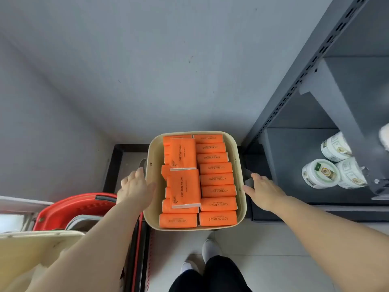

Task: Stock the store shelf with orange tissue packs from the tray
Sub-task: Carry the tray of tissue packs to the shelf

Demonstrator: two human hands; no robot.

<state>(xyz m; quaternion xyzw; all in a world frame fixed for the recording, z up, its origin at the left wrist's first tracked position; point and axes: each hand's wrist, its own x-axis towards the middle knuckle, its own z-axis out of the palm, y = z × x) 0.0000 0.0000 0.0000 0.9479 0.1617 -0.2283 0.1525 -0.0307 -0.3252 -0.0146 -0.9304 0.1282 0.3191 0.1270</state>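
A cream tray (152,157) sits in front of me, filled with several orange tissue packs (216,190) marked "COTTON TISSUE". Most packs lie flat in two columns; two lie lengthwise on top of the left column. My left hand (134,188) is at the tray's left rim, fingers spread, thumb at the rim. At the tray's right rim my right hand (263,188) is also spread, its thumb close to the edge. Neither hand holds a pack. The dark grey store shelf (294,157) stands to the right of the tray.
White round tubs (320,173) stand on the shelf's lower board at the right. A red basket (71,209) and a second cream tray (31,245) are at the lower left. A grey wall is behind the tray. My feet (210,247) are on the light floor below it.
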